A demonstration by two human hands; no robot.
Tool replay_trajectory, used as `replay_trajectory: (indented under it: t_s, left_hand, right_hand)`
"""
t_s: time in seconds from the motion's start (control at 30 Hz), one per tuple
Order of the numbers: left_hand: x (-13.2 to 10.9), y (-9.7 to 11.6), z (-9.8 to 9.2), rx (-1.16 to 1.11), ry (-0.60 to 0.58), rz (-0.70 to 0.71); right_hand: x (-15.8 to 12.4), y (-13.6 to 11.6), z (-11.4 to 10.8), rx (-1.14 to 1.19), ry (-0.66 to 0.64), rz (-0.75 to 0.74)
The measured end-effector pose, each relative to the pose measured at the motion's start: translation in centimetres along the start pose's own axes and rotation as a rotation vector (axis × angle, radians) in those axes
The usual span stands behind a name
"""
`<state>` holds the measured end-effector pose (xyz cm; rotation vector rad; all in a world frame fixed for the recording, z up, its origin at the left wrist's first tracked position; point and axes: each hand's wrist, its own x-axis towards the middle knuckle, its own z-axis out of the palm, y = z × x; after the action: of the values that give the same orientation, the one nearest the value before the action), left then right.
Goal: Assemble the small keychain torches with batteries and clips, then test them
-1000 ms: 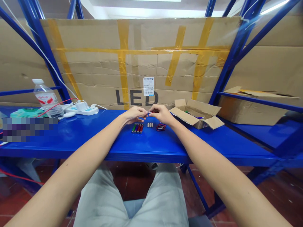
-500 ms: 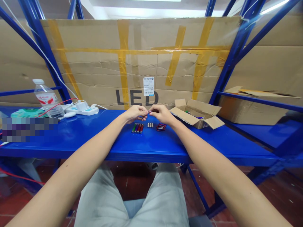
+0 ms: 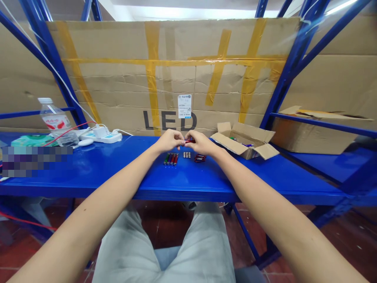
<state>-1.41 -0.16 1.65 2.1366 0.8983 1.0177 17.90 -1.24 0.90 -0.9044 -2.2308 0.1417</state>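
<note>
Both my hands meet above the blue bench point(image 3: 103, 169). My left hand point(image 3: 167, 141) and my right hand point(image 3: 202, 143) are closed in a pinch on one small red tube-like part point(image 3: 189, 140) held between their fingertips. Just below them on the bench lie a row of several small coloured tubes point(image 3: 171, 158), a cluster of small silver pieces point(image 3: 186, 155) and a little heap of red parts point(image 3: 200, 158).
An open cardboard box point(image 3: 244, 140) with more small parts stands to the right. A larger carton point(image 3: 312, 131) rests on the right shelf. At the left are a water bottle point(image 3: 54, 122), a white power strip point(image 3: 101, 136) with cables, and a green pack point(image 3: 32, 140). Taped cardboard point(image 3: 176, 74) forms the back wall.
My hands have come closer together around the small red part. The view has tipped slightly downward.
</note>
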Motion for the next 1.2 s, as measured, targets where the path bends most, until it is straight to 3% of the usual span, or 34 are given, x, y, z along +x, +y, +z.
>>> replay_trajectory:
  t_s: [0.27, 0.83, 1.2]
  left_hand:
    - [-0.2, 0.0, 0.2, 0.064, 0.028, 0.096]
    - [-0.3, 0.1, 0.8, 0.329, 0.054, 0.268]
    - [-0.2, 0.0, 1.0, 0.371, 0.056, 0.227]
  right_hand:
    - [0.1, 0.7, 0.1, 0.07, 0.065, 0.017]
    - [0.0, 1.2, -0.3, 0.303, -0.121, 0.181]
    - [0.1, 1.5, -0.1, 0.25, -0.126, 0.152]
